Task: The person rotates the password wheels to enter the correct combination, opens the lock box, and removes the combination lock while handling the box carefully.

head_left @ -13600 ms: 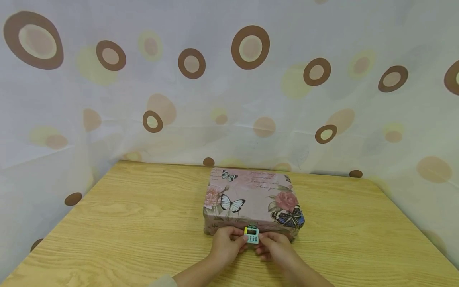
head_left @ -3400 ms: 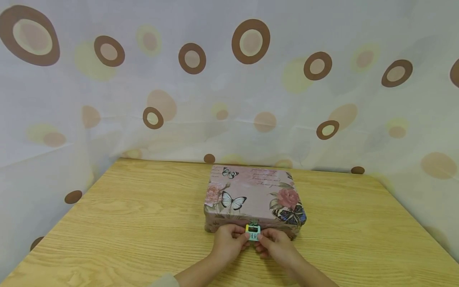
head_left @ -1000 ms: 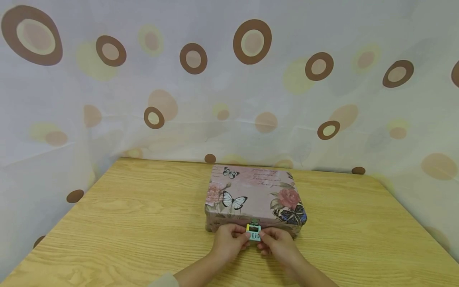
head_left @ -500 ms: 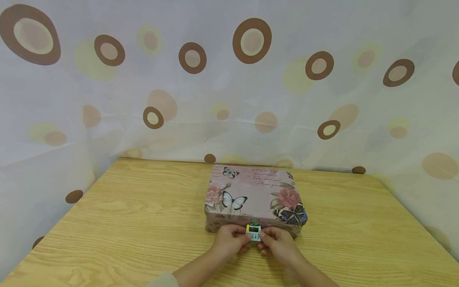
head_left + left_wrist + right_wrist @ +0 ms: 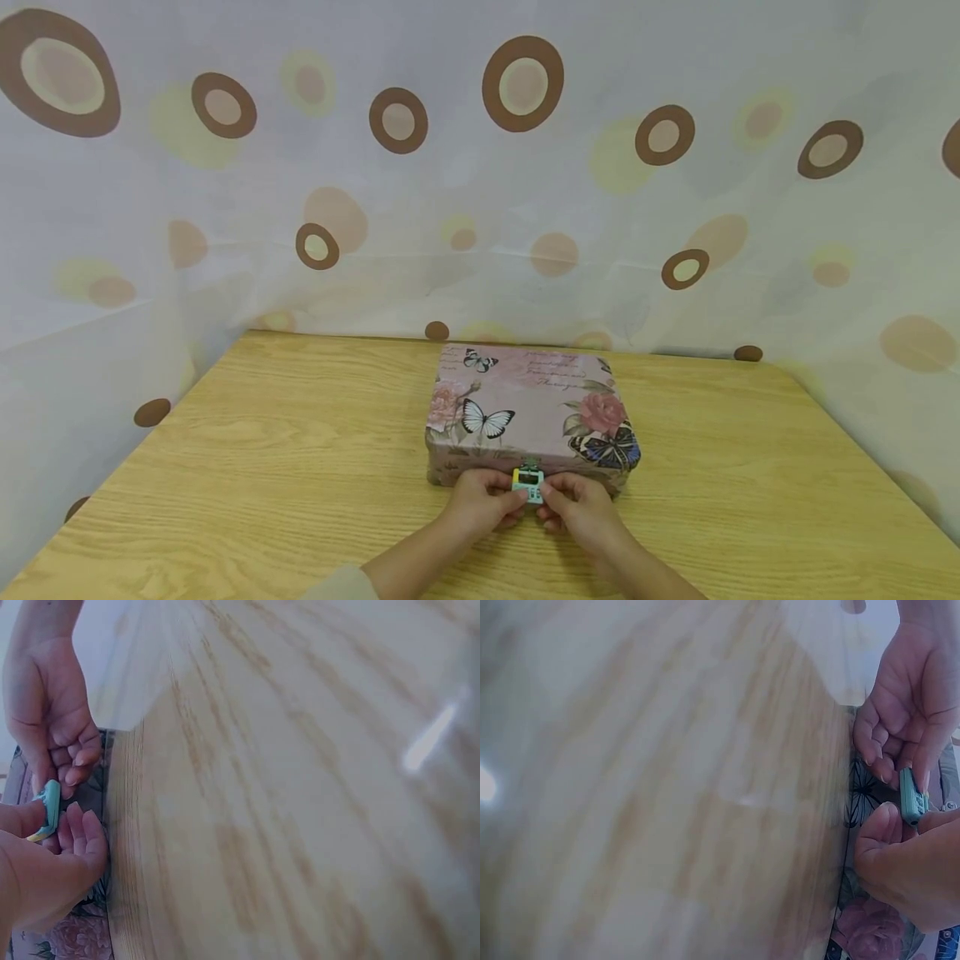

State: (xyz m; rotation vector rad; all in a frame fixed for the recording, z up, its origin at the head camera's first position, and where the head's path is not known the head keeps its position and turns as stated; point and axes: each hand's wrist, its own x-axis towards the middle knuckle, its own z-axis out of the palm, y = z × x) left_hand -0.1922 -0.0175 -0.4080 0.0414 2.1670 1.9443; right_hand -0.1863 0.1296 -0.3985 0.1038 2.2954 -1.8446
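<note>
1. From my end, the head feed shows the small turquoise lock [image 5: 533, 492], yellow at one corner, at the front middle of the flowered box [image 5: 525, 417], just below its clasp [image 5: 530, 462]; I cannot tell whether it hooks through.
2. I see the left hand [image 5: 476, 503] pinching the lock's left side.
3. The right hand [image 5: 587, 512] pinches the right side the same way, so both grips are narrow.
4. Both wrist feeds give me the lock nearly edge-on between the two hands, with the box's print beyond it.
5. The box sits on the wooden tabletop [image 5: 300, 442], lid down, near the dotted cloth [image 5: 450, 183] behind.
6. A pale sleeve [image 5: 342, 585] shows on the left forearm.
</note>
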